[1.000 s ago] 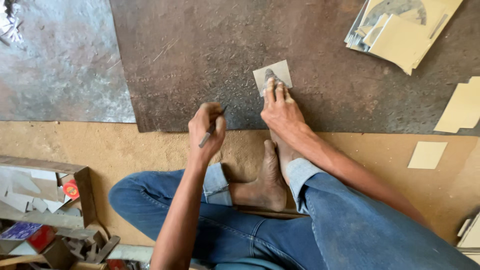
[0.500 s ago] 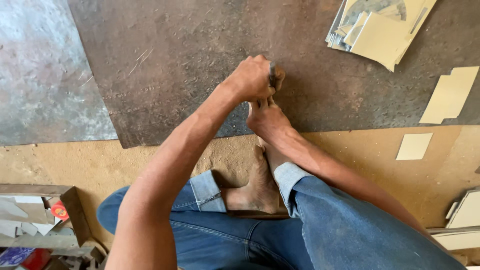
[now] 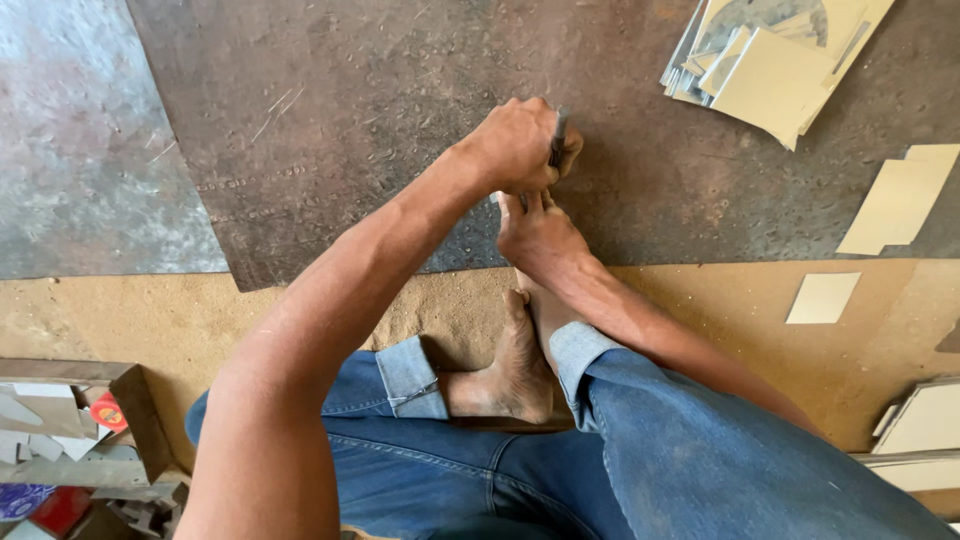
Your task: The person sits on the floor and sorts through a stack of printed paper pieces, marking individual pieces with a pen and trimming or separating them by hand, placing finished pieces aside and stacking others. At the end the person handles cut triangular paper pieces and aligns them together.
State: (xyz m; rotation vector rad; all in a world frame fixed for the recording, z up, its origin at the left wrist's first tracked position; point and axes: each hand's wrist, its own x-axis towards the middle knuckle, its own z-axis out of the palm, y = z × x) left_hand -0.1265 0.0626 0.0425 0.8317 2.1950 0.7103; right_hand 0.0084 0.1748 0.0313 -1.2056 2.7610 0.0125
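**Scribing on the dark sheet**

While our left hand [image 3: 515, 145] stays out of the comparison, it clamps a thin metal scriber [image 3: 558, 135] over the dark metal sheet [image 3: 350, 110]; our right hand [image 3: 535, 230] presses flat, fingers together, on a small piece mostly hidden beneath.

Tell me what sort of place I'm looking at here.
Probably a small floor-level metal or craft workshop. A big dark metal sheet lies on the dusty floor, cut cream panels are stacked on it, and the left hand grips a thin metal tool.
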